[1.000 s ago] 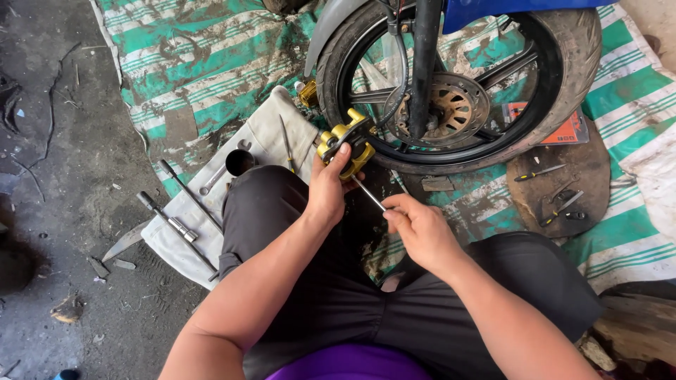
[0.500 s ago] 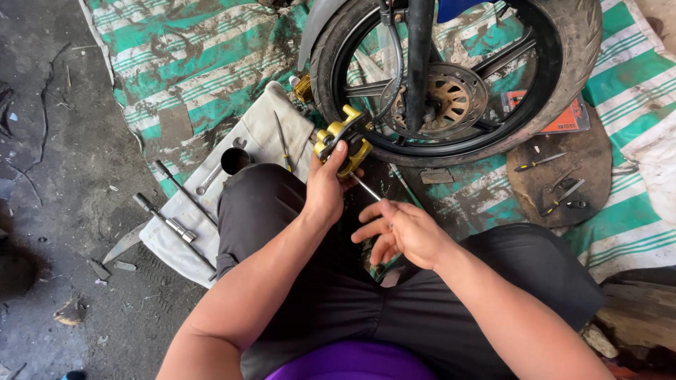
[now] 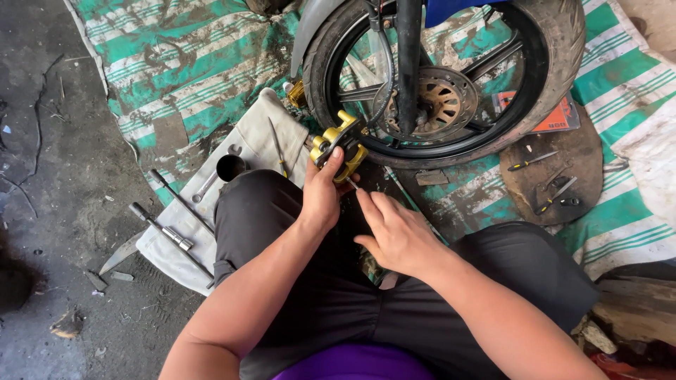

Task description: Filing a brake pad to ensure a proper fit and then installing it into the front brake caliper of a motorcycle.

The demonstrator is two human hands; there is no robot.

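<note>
Head view: the person sits on the floor with knees spread, facing a motorcycle wheel (image 3: pixel 436 77) that fills the upper middle of the frame, its brake disc (image 3: pixel 438 105) at the hub. Just below the wheel's lower left rim, a little above frame centre, is the gold brake caliper (image 3: pixel 339 149). The left hand (image 3: pixel 322 193) comes up from the lower left with the forearm straight and its grip clamped on the caliper's underside, thumb to the right. The right hand (image 3: pixel 398 232) reaches in from the lower right, fingers stretched toward the caliper; a thin metal tool (image 3: pixel 351 184) shows between fingertips and caliper, and whether the grip is pinched on it I cannot tell.

The step in hand looks like fine work on the caliper's lower face, with the left hand steadying it. The next move seems to call for a steady caliper and a precise tool tip.

At middle left, a pale cloth (image 3: pixel 232 186) lies on the green striped tarp (image 3: pixel 176 63) and carries a wrench (image 3: pixel 211 177) and a socket bar (image 3: pixel 165 232). At right, a dark mat (image 3: pixel 563 151) holds a small screwdriver (image 3: pixel 531 161).
</note>
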